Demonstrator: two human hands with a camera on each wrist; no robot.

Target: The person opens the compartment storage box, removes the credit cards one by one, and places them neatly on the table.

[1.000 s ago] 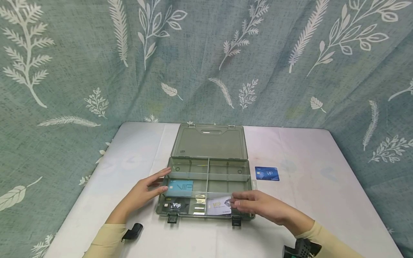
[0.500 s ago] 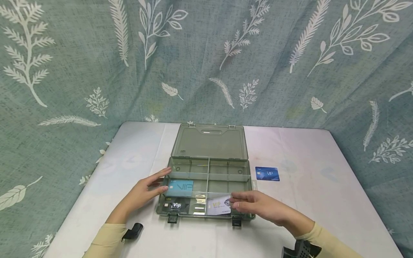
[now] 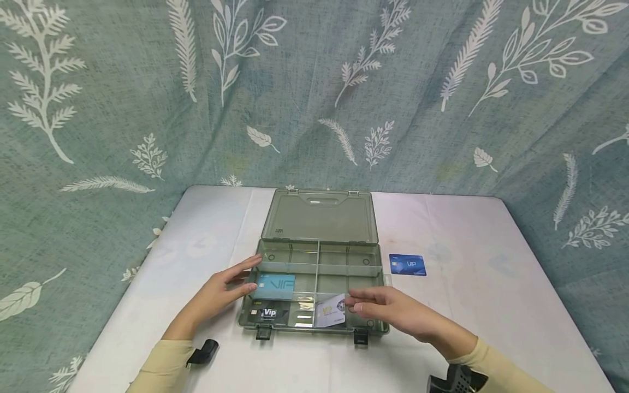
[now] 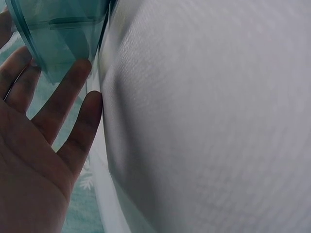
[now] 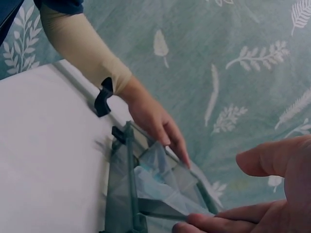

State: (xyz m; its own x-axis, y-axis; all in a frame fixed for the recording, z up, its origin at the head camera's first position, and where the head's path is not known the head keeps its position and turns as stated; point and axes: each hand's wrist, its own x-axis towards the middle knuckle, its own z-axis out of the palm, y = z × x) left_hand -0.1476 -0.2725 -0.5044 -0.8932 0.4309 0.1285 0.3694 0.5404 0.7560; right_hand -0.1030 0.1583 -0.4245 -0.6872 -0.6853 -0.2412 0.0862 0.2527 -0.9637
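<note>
A translucent grey-green divided box (image 3: 346, 278) lies with its lid (image 3: 319, 215) folded back. In its front right compartment, a white VIP card (image 3: 330, 311) sits tilted against the divider. My right hand (image 3: 393, 308) reaches over the right wall, fingertips at the card's right edge; the right wrist view shows its thumb (image 5: 262, 158) apart from the fingers. My left hand (image 3: 221, 292) rests on the box's left side, fingers spread in the left wrist view. Inside on the left are a light blue VIP card (image 3: 275, 287) and a black Vip card (image 3: 268, 313).
A dark blue VIP card (image 3: 407, 265) lies on the white tablecloth (image 3: 472, 245) right of the box. Two black latches, one a right latch (image 3: 361, 337), hang at the box's front edge. Leaf-patterned curtain (image 3: 314, 93) closes off the table's back and sides.
My right hand has edged left, and the white card has slid left toward the divider, tilting with its right side raised. The left hand stays in place on the box.
</note>
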